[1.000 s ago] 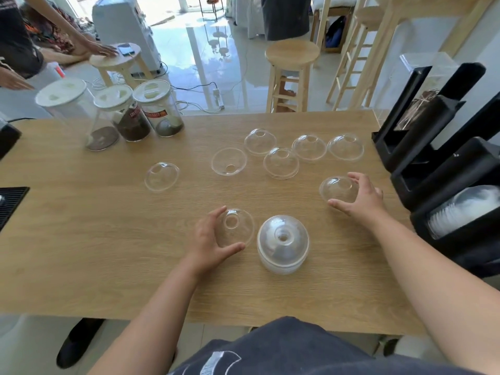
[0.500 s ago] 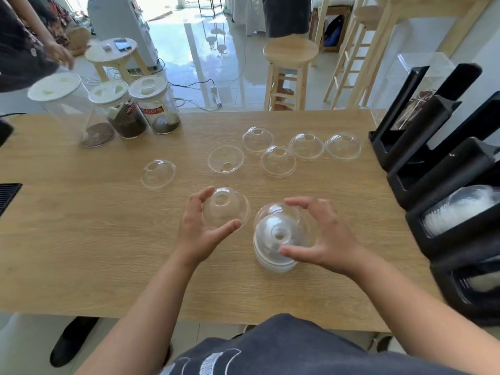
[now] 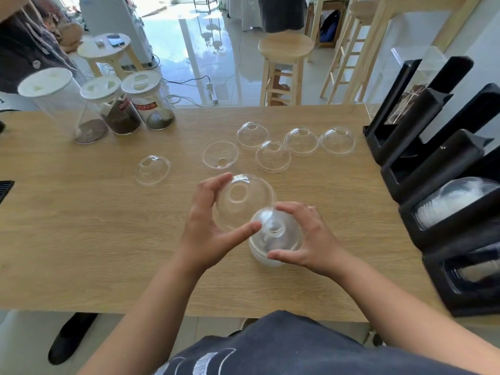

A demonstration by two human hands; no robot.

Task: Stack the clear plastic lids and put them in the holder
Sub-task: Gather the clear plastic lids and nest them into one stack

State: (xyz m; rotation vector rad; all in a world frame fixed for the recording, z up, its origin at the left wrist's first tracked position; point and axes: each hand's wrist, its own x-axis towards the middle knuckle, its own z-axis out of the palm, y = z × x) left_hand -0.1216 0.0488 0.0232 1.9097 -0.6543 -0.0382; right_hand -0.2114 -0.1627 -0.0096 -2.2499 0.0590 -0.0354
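Pinched between thumb and fingers of the left hand (image 3: 208,234) is one clear dome lid (image 3: 244,203), lifted off the table (image 3: 81,226) and tilted, hole facing up toward the camera. Right beside that grip, touching its lower edge, the right hand (image 3: 308,239) curls round the stack of lids (image 3: 273,239) sitting on the wood, steadying it.

Looks like we're mid-stacking: next move is probably to level that lid, line its hole up over the stack and push it down so it nests.

Six loose lids (image 3: 273,156) sit beyond the hands, one flipped rim up. The holder (image 3: 443,223) is off past the right hand, already partly loaded.
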